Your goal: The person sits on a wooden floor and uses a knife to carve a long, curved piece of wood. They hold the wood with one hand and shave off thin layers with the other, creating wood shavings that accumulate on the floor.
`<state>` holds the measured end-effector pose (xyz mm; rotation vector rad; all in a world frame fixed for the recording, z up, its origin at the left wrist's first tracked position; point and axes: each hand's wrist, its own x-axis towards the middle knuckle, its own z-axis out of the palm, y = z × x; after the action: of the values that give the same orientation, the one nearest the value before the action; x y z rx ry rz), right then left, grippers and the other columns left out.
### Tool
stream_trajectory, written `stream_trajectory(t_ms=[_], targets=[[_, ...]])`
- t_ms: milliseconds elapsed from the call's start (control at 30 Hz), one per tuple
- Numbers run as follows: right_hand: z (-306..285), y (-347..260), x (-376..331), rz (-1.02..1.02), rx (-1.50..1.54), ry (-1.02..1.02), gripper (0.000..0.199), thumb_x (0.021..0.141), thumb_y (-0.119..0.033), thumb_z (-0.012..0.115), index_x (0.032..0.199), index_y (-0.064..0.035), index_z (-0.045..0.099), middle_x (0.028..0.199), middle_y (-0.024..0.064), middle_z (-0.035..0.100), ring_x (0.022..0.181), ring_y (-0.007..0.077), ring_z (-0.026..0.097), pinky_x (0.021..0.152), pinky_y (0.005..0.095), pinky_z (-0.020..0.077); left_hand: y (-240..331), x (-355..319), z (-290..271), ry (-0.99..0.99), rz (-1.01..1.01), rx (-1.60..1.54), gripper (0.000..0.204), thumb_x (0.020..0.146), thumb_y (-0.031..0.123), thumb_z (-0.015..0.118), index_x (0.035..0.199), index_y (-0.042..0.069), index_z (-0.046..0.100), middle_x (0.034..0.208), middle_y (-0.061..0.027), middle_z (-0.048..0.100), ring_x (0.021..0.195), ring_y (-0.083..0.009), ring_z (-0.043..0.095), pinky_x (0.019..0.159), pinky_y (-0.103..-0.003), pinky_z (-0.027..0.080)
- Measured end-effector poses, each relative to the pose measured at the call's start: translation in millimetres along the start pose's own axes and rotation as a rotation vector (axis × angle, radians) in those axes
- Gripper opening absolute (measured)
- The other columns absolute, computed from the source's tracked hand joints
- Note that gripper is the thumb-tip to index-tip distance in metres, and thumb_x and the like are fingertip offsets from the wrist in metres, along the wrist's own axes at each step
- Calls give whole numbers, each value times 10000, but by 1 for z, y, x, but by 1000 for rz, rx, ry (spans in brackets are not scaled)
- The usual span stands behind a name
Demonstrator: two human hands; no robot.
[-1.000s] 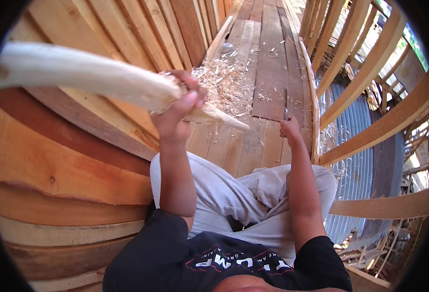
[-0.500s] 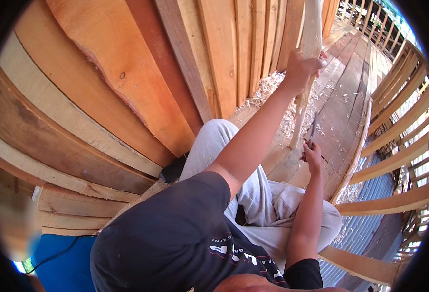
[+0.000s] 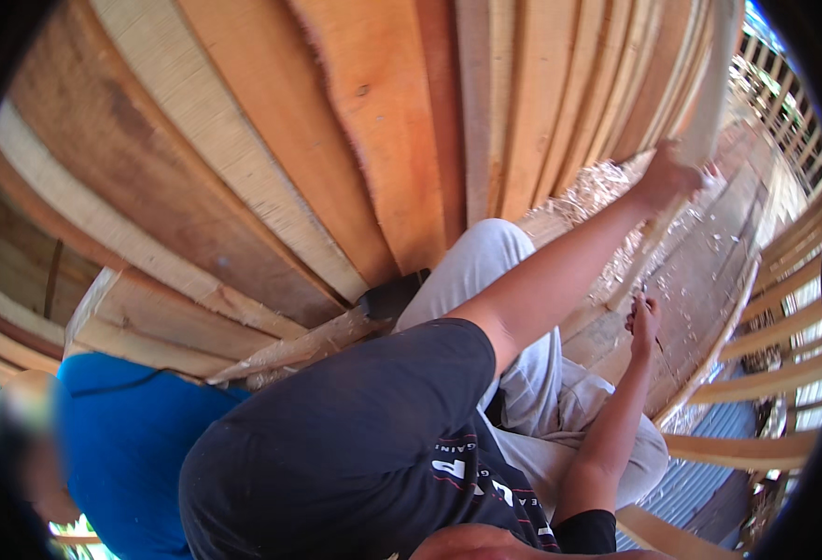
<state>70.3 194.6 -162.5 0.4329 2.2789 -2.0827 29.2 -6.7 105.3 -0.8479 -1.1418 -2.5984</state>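
Note:
My left hand [image 3: 669, 179], arm stretched far forward, is closed around a pale, roughly shaved wooden pole [image 3: 653, 238]. The pole stands at a slant, its lower end by the floorboards and its upper part running out of the picture's top. In my right hand [image 3: 645, 318], nearer to me and just right of the pole's lower end, is a knife [image 3: 644, 291]. Its blade is small and blurred here, pointing away from me close to the pole. Whether the blade touches the wood I cannot tell.
Wood shavings [image 3: 597, 191] cover part of the plank floor [image 3: 723, 243]. Upright boards [image 3: 383, 121] line the left, with a dark object [image 3: 394, 297] at their foot. A slatted railing [image 3: 761, 383] runs along the right. A person in a blue shirt [image 3: 126, 448] is at lower left.
The view has swung left, so everything sits further right and more of the person in blue shows. Both hands keep their holds; the knife's blade now appears shorter and closer to the pole.

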Motion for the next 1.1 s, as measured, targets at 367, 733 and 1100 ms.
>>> stream_trajectory(t_ms=[367, 733, 1100], targets=[[9, -9, -11, 111, -109, -56, 215, 938, -339, 537, 951, -126, 509, 649, -34, 445, 436, 48, 368, 356, 212, 270, -19, -18, -12, -17, 53, 85, 548, 667, -45, 701, 1104, -71, 372, 841, -142, 622, 602, -168, 586, 497, -294, 487], [-8, 4, -33, 89, -85, 51, 159, 903, -198, 541, 1021, -94, 519, 687, 16, 508, 479, 103, 482, 370, 242, 383, 19, -55, 21, -49, 46, 119, 254, 571, 25, 731, 802, 5, 628, 737, -59, 628, 605, -124, 590, 530, -268, 477], [29, -22, -49, -3, -154, 91, 264, 848, -154, 581, 1071, -12, 575, 728, 41, 580, 446, 83, 445, 356, 238, 336, 37, -71, 21, -118, 36, 102, 204, 607, 66, 742, 787, 16, 662, 750, -37, 633, 696, -113, 610, 637, -267, 501]])
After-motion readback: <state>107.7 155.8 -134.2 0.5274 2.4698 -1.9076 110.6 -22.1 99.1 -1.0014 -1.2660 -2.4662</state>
